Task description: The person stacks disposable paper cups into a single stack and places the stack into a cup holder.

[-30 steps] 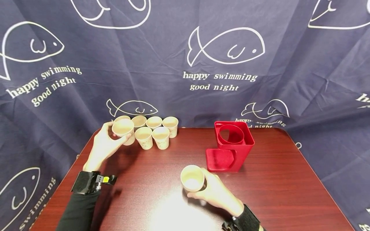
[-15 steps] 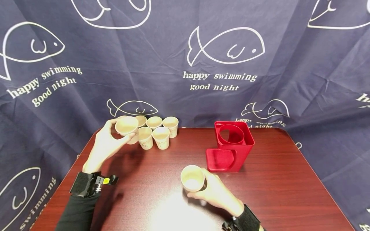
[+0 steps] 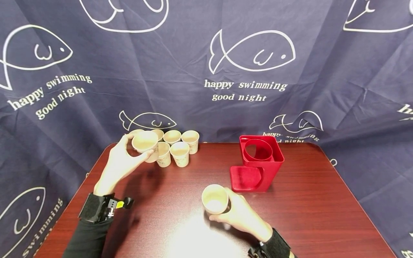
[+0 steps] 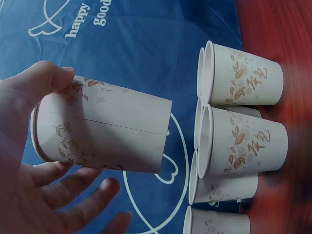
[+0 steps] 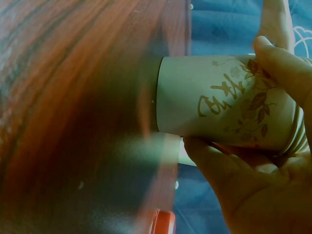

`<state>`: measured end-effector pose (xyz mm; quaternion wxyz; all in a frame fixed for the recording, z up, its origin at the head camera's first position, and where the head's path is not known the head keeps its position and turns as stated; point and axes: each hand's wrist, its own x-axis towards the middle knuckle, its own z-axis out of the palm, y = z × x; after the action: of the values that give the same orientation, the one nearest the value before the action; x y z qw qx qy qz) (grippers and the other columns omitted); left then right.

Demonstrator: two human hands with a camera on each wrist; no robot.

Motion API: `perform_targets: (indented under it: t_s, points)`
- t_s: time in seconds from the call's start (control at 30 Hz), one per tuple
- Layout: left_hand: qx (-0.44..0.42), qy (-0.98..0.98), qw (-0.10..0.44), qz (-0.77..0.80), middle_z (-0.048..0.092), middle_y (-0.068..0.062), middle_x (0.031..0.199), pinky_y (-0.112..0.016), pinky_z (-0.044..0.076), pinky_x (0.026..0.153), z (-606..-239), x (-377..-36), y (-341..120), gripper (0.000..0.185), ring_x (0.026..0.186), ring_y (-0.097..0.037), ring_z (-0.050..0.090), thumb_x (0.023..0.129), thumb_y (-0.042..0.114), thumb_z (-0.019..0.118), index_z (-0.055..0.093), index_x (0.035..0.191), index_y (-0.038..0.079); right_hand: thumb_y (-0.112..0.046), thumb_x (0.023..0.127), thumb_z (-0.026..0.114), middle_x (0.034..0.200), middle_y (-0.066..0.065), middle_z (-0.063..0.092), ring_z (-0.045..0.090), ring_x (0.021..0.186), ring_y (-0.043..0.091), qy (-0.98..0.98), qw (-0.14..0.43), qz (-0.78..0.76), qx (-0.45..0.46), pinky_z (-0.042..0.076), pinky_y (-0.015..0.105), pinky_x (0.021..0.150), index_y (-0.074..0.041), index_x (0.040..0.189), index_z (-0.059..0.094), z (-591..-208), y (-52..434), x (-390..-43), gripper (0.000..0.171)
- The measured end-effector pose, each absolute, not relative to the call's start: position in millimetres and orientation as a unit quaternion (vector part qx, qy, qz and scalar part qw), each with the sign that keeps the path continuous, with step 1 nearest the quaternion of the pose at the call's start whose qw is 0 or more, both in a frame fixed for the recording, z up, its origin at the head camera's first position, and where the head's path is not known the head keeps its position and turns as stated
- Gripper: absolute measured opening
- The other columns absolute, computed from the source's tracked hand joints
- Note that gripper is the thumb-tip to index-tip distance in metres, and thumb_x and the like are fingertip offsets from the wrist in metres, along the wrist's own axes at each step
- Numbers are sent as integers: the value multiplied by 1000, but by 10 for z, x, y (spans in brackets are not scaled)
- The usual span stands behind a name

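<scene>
My left hand (image 3: 120,159) grips a paper cup (image 3: 145,141) near its rim, thumb on one side and fingers on the other. In the left wrist view this cup (image 4: 102,126) is upright, raised above the table and apart from several standing paper cups (image 4: 246,141). My right hand (image 3: 240,213) holds another paper cup (image 3: 214,199) upright nearer the table's front. More than one rim line shows on that cup (image 5: 219,102) in the right wrist view, so it may be nested. Whether its base touches the table I cannot tell.
A red holder (image 3: 271,168) with a round ring and a low square base stands at the right. Paper cups (image 3: 179,154) sit close together at the back left of the brown table (image 3: 180,182). A dark blue cloth (image 3: 180,71) hangs behind.
My left hand has moved a little to the right with its paper cup, now covering more of the standing cups. My right hand and its cup have stayed in place.
</scene>
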<state>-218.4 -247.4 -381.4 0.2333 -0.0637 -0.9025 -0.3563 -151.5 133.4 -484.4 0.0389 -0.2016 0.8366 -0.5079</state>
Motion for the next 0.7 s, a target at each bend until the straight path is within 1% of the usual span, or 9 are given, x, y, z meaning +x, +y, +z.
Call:
perform_targets:
  t_s: [0.1,0.2,0.3,0.37,0.47,0.6,0.7]
  points:
    - [-68,-900,228,-365,69,-1,121,-24,45,82,-3794,-2171,-2447,73,96,-7,59,81,32,89,54,144,27,-39,69,96,109,-7,73,68,98,12,838,39,-506,-201,57,33,91,-25,126,63,-4846,1339,-1516,67]
    - [-75,-893,221,-385,69,1,119,-20,48,80,-3784,-2158,-2421,73,95,-7,62,81,30,89,53,144,28,-39,69,96,109,-7,73,68,98,12,839,39,-505,-201,57,33,90,-25,126,63,-4844,1338,-1515,67]
    - [-88,-887,221,-396,70,-1,113,-16,51,78,-3782,-2161,-2403,71,92,-4,64,81,26,89,54,143,26,-36,69,96,109,-7,73,68,98,14,837,42,-508,-200,57,33,90,-25,126,63,-4832,1335,-1510,66]
    - [-94,-885,223,-397,70,-2,110,-17,52,78,-3779,-2164,-2389,71,90,-5,65,81,25,89,54,142,25,-36,69,96,109,-6,73,69,98,15,836,43,-509,-200,57,34,90,-24,126,63,-4825,1335,-1508,66]
    - [-92,-889,226,-387,70,-5,109,-19,53,79,-3788,-2166,-2375,68,91,-3,63,81,25,88,55,141,20,-35,69,96,110,-6,73,69,99,16,836,45,-510,-200,57,34,91,-24,126,63,-4819,1336,-1507,67]
    - [-83,-900,221,-368,71,-8,111,-18,49,80,-3805,-2154,-2355,67,97,-8,63,82,28,87,54,139,13,-35,70,96,110,-6,73,69,100,16,836,46,-508,-200,57,33,91,-24,127,63,-4814,1338,-1507,67]
    - [-84,-904,219,-359,71,-9,111,-21,48,80,-3811,-2142,-2331,66,98,-17,62,82,31,87,55,137,12,-36,70,96,109,-6,73,69,99,16,837,45,-507,-200,57,33,91,-24,127,63,-4812,1338,-1506,67]
